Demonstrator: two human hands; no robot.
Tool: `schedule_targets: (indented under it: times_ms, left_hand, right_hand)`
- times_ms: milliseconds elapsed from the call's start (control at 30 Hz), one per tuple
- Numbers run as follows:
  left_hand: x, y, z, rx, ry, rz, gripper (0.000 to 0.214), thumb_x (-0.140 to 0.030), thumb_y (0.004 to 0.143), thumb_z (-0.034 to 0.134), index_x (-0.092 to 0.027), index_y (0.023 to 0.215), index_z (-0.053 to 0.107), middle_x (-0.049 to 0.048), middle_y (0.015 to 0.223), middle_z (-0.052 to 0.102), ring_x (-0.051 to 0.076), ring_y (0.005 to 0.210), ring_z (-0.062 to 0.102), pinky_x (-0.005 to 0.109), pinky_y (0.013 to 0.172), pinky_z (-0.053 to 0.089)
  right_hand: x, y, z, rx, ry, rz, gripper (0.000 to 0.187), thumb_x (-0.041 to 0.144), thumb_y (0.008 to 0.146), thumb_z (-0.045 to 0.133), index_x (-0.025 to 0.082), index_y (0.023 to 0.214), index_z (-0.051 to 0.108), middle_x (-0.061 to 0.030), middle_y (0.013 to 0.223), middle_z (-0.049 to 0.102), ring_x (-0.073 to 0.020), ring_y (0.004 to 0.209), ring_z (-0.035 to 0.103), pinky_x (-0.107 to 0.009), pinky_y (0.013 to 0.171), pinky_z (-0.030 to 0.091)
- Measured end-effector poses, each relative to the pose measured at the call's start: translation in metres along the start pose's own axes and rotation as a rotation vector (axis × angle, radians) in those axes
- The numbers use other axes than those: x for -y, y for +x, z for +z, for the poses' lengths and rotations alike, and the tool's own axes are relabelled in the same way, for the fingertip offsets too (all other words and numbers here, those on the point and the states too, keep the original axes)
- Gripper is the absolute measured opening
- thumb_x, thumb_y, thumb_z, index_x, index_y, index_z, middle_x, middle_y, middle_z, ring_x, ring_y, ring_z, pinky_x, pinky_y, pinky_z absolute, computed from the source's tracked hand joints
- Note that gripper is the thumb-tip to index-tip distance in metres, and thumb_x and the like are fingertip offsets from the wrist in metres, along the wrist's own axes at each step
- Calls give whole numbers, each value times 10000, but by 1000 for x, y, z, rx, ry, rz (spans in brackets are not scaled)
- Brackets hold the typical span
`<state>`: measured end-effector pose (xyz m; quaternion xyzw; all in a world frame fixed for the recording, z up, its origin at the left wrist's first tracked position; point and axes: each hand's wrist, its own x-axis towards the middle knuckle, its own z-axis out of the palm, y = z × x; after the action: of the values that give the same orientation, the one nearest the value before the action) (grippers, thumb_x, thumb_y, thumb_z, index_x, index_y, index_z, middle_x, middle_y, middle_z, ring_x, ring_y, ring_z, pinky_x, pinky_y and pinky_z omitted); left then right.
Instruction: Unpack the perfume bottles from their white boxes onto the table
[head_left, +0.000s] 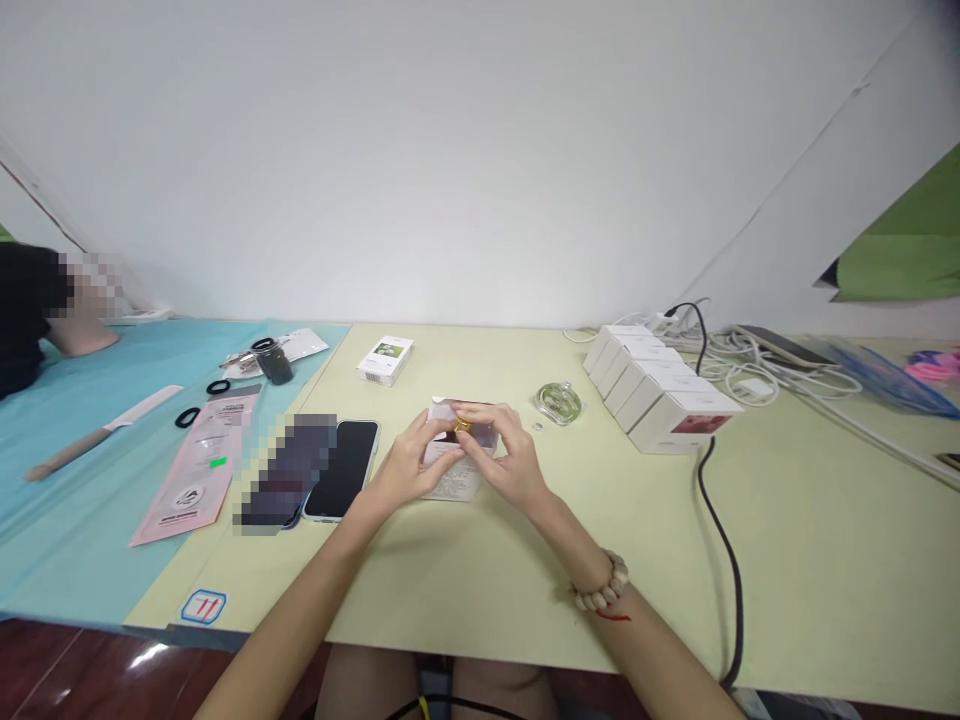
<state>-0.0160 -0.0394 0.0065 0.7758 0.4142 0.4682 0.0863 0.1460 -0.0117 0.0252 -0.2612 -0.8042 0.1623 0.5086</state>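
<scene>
In front of me on the table is a small printed box (454,487), its near face covered in fine text. A shiny, gold, rounded piece (463,426) shows at its top, between my fingers; what exactly it is I cannot make out. My left hand (411,458) closes on the box's left side, thumb and forefinger bent toward the gold piece. From the right, my right hand (514,458) pinches around the gold piece with thumb and fingers. A clear round glass bottle (559,402) lies to the right, with a tiny clear part (538,427) beside it.
White boxes (649,385) stand in a row at right, by a black cable (724,540) and white cords. Another box (385,360) lies behind. To the left are phones (343,470), a pink packet (199,465), a knife (105,430) and a dark jar (271,362). Another person sits far left.
</scene>
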Motion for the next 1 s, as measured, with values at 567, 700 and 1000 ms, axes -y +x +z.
schedule_targets:
  times_ms: [567, 700, 1000]
  left_hand:
    - [33, -13, 23, -233, 111, 123, 463, -337, 791, 589, -216, 1142, 313, 41, 957, 528, 105, 722, 556, 225, 596, 464]
    - [35, -12, 23, -258, 115, 89, 407, -318, 807, 577, -223, 1111, 323, 39, 978, 517, 93, 699, 546, 215, 576, 443]
    - [31, -10, 21, -265, 114, 17, 322, -298, 815, 570, -220, 1083, 410, 32, 959, 523, 118, 787, 556, 228, 629, 447]
  right_hand:
    - [-22, -4, -15, -301, -165, -177, 178, 183, 740, 510, 206, 912, 551, -64, 913, 598, -192, 861, 563, -350, 724, 442]
    - [-48, 3, -33, -396, -305, 216, 152, 206, 788, 425, 196, 833, 569, -40, 849, 592, -136, 665, 529, -277, 592, 409]
    - [-71, 1, -47, -450, -322, 358, 173, 288, 793, 466, 187, 814, 605, -33, 840, 610, -109, 566, 491, -254, 518, 378]
